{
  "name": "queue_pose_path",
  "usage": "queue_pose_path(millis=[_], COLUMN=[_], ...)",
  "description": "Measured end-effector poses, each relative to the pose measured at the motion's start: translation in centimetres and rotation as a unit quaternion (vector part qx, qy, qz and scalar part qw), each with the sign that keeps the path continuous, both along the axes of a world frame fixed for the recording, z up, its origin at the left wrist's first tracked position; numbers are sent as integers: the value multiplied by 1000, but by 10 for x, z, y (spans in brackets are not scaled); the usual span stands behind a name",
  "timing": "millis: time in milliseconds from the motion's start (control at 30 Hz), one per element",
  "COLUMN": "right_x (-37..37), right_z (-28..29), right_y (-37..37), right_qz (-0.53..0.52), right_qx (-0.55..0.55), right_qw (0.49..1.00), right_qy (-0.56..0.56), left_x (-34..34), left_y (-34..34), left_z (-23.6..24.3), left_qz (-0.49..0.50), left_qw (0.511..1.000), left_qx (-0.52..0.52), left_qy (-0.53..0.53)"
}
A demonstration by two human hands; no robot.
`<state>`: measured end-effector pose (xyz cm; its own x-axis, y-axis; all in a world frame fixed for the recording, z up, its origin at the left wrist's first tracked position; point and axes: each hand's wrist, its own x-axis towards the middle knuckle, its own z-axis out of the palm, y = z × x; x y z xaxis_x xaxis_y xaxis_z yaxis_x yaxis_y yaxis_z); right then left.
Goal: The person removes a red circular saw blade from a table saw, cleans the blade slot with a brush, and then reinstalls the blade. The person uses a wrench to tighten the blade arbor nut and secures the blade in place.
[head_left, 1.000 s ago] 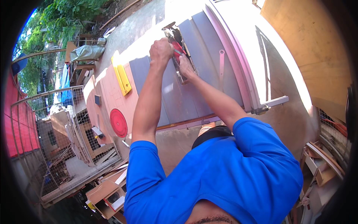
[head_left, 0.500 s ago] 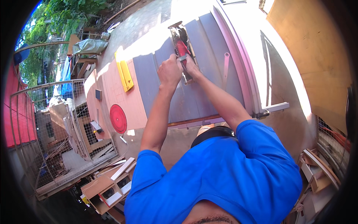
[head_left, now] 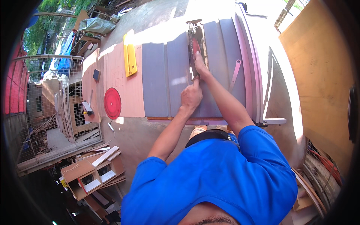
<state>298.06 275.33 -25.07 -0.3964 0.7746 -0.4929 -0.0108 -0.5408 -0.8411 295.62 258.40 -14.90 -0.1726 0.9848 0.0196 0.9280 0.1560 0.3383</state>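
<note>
A table saw with a grey top (head_left: 153, 82) has a long open slot holding a red disc-like part (head_left: 195, 41) and metal fittings. My right hand (head_left: 201, 65) reaches into that slot beside the red part, fingers closed; what they grip is hidden. My left hand (head_left: 191, 96) is at the slot's near end, index finger extended into it and other fingers curled; I cannot make out what it holds. A yellow insert plate (head_left: 130, 56) and a red saw blade (head_left: 112, 103) lie on the pinkish board (head_left: 97, 67) to the left.
A pink fence rail (head_left: 250, 67) edges the saw's right. A plywood sheet (head_left: 318, 75) stands at right. Wire mesh panels (head_left: 56, 131), stacked wooden offcuts and boxes (head_left: 90, 176) crowd the left. A pink bar (head_left: 236, 73) lies near the rail.
My left hand has moved down from the upper slot to its near end. My right hand has shifted slightly right and up. The view has shifted, and the wrench-like tool seen earlier is hidden.
</note>
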Motion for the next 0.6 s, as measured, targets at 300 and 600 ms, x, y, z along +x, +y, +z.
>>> queue_pose_path(millis=[300, 600], right_x=[20, 177], right_z=[43, 160], right_y=[-24, -35], right_qz=[24, -16], right_qx=[22, 257], right_qw=[997, 914], right_qy=[-64, -312], left_x=[2, 10], left_y=[-3, -10], left_z=[-2, 24], left_qz=[14, 91], left_qw=[999, 994], left_qx=[-33, -42], left_qy=[-27, -35])
